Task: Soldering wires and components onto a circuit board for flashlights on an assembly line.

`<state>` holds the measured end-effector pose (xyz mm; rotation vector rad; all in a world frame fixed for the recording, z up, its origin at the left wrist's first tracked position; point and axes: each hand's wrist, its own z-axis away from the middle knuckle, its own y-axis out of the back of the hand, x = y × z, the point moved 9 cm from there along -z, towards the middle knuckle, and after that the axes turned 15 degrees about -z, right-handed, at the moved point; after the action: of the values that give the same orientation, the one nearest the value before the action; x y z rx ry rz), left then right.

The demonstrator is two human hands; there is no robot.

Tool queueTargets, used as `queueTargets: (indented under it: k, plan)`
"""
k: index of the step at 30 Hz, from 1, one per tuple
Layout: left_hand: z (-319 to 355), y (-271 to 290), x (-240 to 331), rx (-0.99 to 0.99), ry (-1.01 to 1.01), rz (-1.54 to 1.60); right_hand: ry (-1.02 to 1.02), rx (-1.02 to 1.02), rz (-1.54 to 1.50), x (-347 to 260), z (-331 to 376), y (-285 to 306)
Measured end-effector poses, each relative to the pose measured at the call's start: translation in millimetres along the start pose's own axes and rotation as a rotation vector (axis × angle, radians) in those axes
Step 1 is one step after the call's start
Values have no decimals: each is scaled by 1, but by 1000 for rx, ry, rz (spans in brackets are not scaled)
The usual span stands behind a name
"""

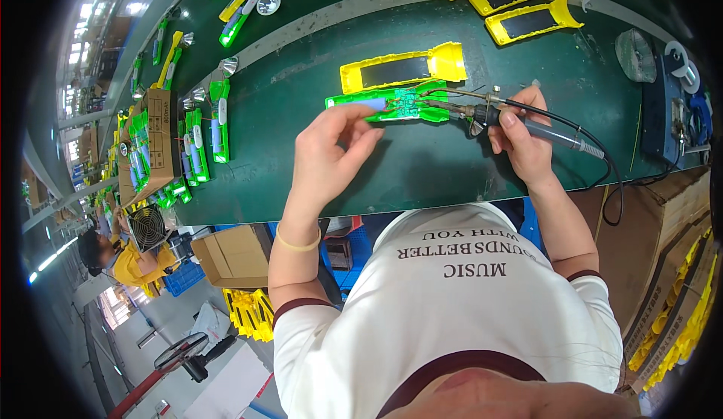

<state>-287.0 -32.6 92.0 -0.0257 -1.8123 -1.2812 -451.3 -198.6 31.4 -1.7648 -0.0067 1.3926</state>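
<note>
A green flashlight housing (433,110) lies on the table in front of me, with a green circuit board, thin wires and a blue battery cell (367,105) inside. My left hand (331,144) is closed at the housing's left end, fingers bent against its near edge; the exact fingertip contact is partly hidden. A soldering iron (548,131) with a grey handle and black cable is gripped in my right hand (526,137), its tip pointing left at the board's right end. Just beyond the housing rests a yellow flashlight cover (399,70) with a dark panel.
Several green housings with batteries (219,121) stand at the left, beside a cardboard box (157,140). More yellow covers (531,21) lie at the far right. A solder spool (681,69) and a blue device (663,110) sit right. Another person (139,261) works at far left.
</note>
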Motion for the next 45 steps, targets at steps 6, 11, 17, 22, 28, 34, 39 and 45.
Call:
queueTargets:
  k: [6,11,17,22,28,34,39,45]
  plan:
    - [-7,-9,21,187,-504,-348,-15,9,36,3,0,0]
    - [-11,-21,22,185,-540,-384,-1,-20,106,3,-1,-6]
    - [-16,-23,26,155,-536,-396,9,-36,187,8,-4,-10]
    - [-19,-24,25,137,-523,-376,-4,-42,209,8,-5,-10]
    - [-21,-24,21,123,-489,-364,-10,-51,233,10,-8,-12]
    - [-22,-25,21,96,-491,-357,3,-54,212,4,-7,-10]
    - [-22,-24,20,89,-497,-356,17,-44,177,7,-8,-10]
    - [-22,-24,20,87,-501,-359,-8,-41,187,11,-8,-12]
